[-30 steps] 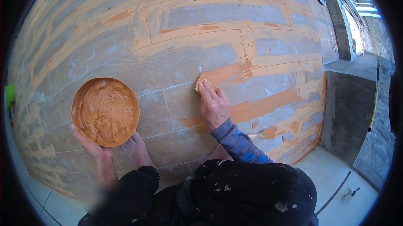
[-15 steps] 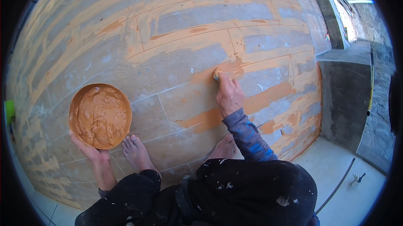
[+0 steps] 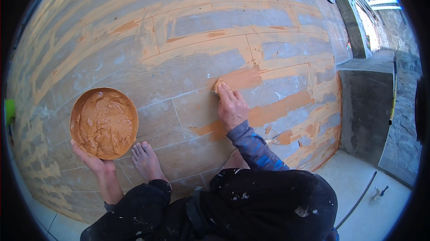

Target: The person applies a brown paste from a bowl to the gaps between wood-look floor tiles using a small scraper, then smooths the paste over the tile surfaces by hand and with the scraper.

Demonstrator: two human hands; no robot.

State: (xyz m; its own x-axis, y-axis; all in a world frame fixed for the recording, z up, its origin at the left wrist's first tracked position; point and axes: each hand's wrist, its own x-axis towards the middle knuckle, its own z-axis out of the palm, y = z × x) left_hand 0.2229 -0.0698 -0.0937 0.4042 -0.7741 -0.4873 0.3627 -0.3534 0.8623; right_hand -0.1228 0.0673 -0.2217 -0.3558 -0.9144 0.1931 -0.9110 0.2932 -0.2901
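Observation:
A round bowl (image 3: 73, 126) full of thick orange-brown grout (image 3: 106, 122) rests on my left hand (image 3: 95, 160), whose fingers go under its lower rim. My right hand (image 3: 234, 109) pinches a small spreader (image 3: 217, 88) with grout on it, mostly hidden by the fingers. Its edge presses on the wood-look floor tiles (image 3: 156, 120), over a joint between planks. A wet orange smear (image 3: 244, 79) runs right from the spreader, and another wet band (image 3: 282, 109) crosses the tiles under my wrist.
My bare left foot (image 3: 147, 160) stands near the bowl; the right one is largely behind my sleeve. Dried grout haze covers tiles farther off. At the right are a dark grey block (image 3: 365, 106), a pale lower floor, a thin hose (image 3: 358, 203) and a small tap (image 3: 380, 192).
My right hand has drawn the spreader left and slightly nearer, leaving a longer, smoother smear. The bowl in my left hand has shifted slightly left.

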